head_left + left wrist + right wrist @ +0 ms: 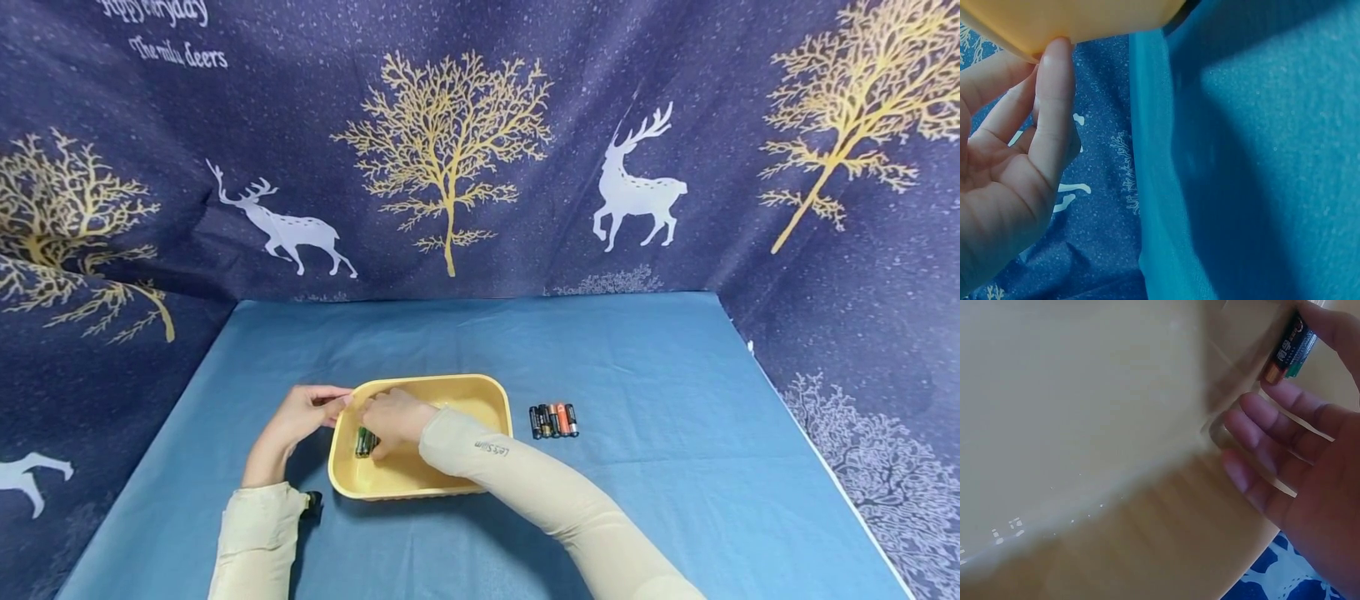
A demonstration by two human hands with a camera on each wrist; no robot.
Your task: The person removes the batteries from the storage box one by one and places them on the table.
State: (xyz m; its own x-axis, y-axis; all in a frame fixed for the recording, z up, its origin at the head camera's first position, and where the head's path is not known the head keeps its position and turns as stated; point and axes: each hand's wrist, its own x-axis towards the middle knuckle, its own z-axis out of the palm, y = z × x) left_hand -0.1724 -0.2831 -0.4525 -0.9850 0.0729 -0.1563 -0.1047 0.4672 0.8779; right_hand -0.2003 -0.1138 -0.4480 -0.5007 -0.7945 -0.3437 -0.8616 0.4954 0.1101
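Observation:
A yellow plastic basin (427,483) sits tilted on the blue cloth, its left side raised. My left hand (306,414) pinches its left rim between thumb and fingers, the thumb pressed on the outer wall (1104,22). Inside the basin, my right hand (397,417) reaches to the left end. There it pinches a black battery with a copper end (1288,347) between thumb and index finger, the other fingers spread along the wall. Green-and-black batteries (364,442) lie beside that hand, partly hidden by it in the head view.
Right of the basin, several batteries (553,421) in black, orange and copper lie side by side on the blue cloth (645,500). Behind the table hangs a dark blue curtain (525,233) with deer and trees. A small black object (312,507) shows at the left sleeve.

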